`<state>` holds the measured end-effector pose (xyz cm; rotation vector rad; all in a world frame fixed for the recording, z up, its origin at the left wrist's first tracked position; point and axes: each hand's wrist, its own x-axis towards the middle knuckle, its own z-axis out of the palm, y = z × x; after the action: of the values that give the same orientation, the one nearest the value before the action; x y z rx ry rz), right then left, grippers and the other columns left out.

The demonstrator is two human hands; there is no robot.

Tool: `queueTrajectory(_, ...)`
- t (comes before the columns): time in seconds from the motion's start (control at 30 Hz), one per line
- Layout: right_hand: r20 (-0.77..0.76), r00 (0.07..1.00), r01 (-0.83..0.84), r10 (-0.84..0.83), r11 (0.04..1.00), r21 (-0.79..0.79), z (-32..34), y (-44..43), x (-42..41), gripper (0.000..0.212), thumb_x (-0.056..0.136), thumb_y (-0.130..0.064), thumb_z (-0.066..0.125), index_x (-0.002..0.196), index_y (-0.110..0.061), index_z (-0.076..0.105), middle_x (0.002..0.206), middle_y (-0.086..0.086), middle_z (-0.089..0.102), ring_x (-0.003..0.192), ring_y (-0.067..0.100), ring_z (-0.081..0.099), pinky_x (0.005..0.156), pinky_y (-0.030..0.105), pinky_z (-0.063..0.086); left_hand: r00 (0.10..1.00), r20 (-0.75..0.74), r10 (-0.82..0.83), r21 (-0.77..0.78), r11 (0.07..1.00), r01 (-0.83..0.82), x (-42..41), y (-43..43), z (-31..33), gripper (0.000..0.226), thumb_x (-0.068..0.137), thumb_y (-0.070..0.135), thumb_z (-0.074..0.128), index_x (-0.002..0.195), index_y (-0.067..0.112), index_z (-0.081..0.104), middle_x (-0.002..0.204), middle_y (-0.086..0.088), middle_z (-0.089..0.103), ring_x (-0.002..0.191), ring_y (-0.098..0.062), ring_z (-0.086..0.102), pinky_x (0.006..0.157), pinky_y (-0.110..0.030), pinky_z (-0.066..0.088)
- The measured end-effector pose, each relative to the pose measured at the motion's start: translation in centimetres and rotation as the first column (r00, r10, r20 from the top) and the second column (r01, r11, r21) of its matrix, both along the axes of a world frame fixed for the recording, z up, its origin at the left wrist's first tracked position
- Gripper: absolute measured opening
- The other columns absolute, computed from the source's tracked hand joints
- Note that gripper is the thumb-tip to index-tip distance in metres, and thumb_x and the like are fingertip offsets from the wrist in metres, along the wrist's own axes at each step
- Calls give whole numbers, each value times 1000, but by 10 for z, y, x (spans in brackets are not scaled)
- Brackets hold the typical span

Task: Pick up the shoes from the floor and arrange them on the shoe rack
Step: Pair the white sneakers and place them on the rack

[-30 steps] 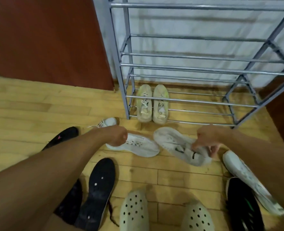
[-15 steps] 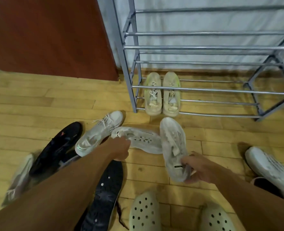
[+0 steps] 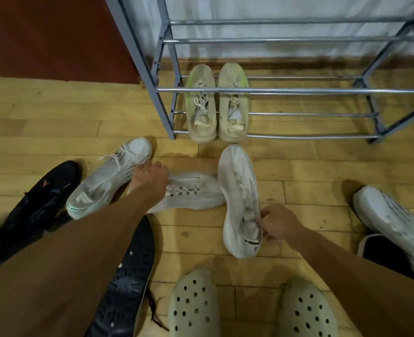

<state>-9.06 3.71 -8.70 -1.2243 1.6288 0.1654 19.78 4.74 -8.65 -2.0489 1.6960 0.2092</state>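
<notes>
Sneaker pair (image 3: 233, 103) on shoe rack (image 3: 298, 90)

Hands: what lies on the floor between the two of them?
Head view: two white sneakers. The left hand grips the sideways sneaker; the right hand pinches the lengthwise sneaker.

No text is legible; a line of tiny print on the white sneaker (image 3: 240, 198) is unreadable.
</notes>
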Motion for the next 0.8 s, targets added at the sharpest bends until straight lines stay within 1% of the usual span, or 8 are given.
queueTrajectory(0.1,-43,999,14,-17,998,-62,-1,-2,-5,21,89,-12,55,90,3,70,91,20,72,82,35,71,75,45,60,999,-37,-34,27,999,35,-1,5,5,34,83,16,64,115,16,52,116,-2,57,109,-24,57,83,-37,49)
queueTrajectory(0.27,-124,983,130,-138,989,-74,11,4,-38,18,78,-17,68,81,0,65,78,16,68,67,31,69,64,44,62,991,-87,-100,69,992,107,-8,9,39,32,74,36,72,90,18,51,96,-1,61,93,-27,63,71,-36,48)
queueTrajectory(0.33,-136,972,180,-191,980,-88,13,9,-52,23,78,-19,68,86,2,64,81,18,67,68,30,68,64,43,62,983,-170,-65,15,998,69,-23,15,47,18,82,28,61,81,18,46,94,-4,62,89,-29,62,68,-35,48)
queueTrajectory(0.43,-116,978,169,-175,984,-56,15,18,-59,30,79,-24,66,92,3,65,92,19,68,75,30,65,70,38,60,923,-363,125,-17,990,-140,-63,30,42,13,90,24,44,81,15,46,98,-11,61,89,-32,60,65,-34,41)
queueTrajectory(0.57,-94,980,173,-174,985,-15,15,27,-58,38,84,-21,60,111,6,60,109,25,64,95,37,64,75,38,54,715,-610,341,112,931,-349,-124,49,17,19,93,27,44,79,14,50,76,-2,53,68,-18,54,56,-27,38)
queueTrajectory(0.63,-99,982,166,-163,986,22,13,30,-62,32,86,-15,56,109,7,59,104,24,64,86,35,63,73,38,54,574,-701,424,210,891,-401,-142,58,4,18,90,21,48,75,13,54,74,-2,57,64,-12,52,57,-24,39)
queueTrajectory(0.7,-94,982,167,-162,984,55,8,33,-65,25,88,-13,54,106,4,58,101,21,63,82,33,60,70,39,53,399,-748,530,302,808,-506,-149,67,-4,13,86,17,53,96,9,58,94,-6,63,74,-13,58,58,-24,44)
queueTrajectory(0.8,-69,978,206,-199,971,120,1,33,-64,20,92,-9,51,105,5,58,93,20,63,80,32,62,71,40,52,99,-758,645,476,651,-591,-150,77,-11,48,80,16,64,124,15,42,110,-10,63,92,-25,64,73,-37,56)
